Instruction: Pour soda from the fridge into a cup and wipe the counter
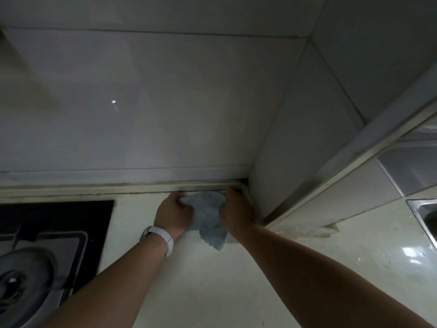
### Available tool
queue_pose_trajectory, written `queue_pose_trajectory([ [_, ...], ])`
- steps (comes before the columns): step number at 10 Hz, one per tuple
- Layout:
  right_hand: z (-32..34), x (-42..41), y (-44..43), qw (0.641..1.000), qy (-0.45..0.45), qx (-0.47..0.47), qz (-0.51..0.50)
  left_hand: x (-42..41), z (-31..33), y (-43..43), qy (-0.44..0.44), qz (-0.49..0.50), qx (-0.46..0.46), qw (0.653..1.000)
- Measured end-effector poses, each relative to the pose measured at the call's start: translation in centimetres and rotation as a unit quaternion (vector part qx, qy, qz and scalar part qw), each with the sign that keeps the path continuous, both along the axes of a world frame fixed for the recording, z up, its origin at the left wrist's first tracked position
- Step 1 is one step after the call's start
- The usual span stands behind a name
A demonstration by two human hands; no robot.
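- Off-white glossy stone surface (212,287): the near and middle part is bare, w/ both forearms reaching across it toward the far edge.
- Left hand (173,216), w/ a white band (163,237) on the wrist: fingers curled round the left side of the pale blue crumpled cloth (205,214), grasping it.
- Right hand (236,214): clamped on the cloth's right side, fingertips tucked at the far edge. Both hands are already on the cloth, so neither is nearer.
- The cloth sits btwn the hands, hard up against the surface's far edge, close to the far right corner where the side wall comes in. It's bunched, w/ its long axis running near-far and a loose tail pointing to the near edge.
- Key relation: no room beyond or to the right of the cloth. The unwiped surface lies nearward and left, so the next stroke prob. has to pull back or sweep left.
- To the left, the black glass hob (59,216) bounds that sweep. At the far right is the steel sink's rim (423,209).
- Beyond the far edge: a grimy pale strip (118,189), then grey glossy wall tiles (165,102).
- Soda and cup aren't in view.
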State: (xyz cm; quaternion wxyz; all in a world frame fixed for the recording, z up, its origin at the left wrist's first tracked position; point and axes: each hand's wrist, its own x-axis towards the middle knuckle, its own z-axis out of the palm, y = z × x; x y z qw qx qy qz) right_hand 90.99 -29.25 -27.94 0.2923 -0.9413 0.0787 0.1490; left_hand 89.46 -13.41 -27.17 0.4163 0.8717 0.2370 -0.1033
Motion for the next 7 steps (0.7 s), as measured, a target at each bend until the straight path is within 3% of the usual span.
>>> queue_pose_trajectory([
  [2,-0.7,0.3,0.0,0.998,0.041,-0.036,0.032,-0.5,-0.9,-0.1,0.009,-0.048,0.08,0.996],
  [4,1.5,-1.7,-0.2,0.994,0.03,-0.084,0.065,-4.3,2.0,0.1,-0.019,-0.06,0.04,0.997],
  [5,4.9,-4.7,-0.8,0.991,0.054,-0.049,0.111,-7.2,3.5,-0.3,-0.044,-0.124,0.058,0.99],
  [6,7.6,-8.6,-1.9,0.99,0.013,-0.005,0.142,-10.6,3.7,-0.4,-0.051,-0.197,0.106,0.973],
  [7,9.5,-12.7,-3.5,0.995,-0.018,0.006,0.098,-14.6,5.1,-1.1,-0.047,-0.258,0.178,0.948],
])
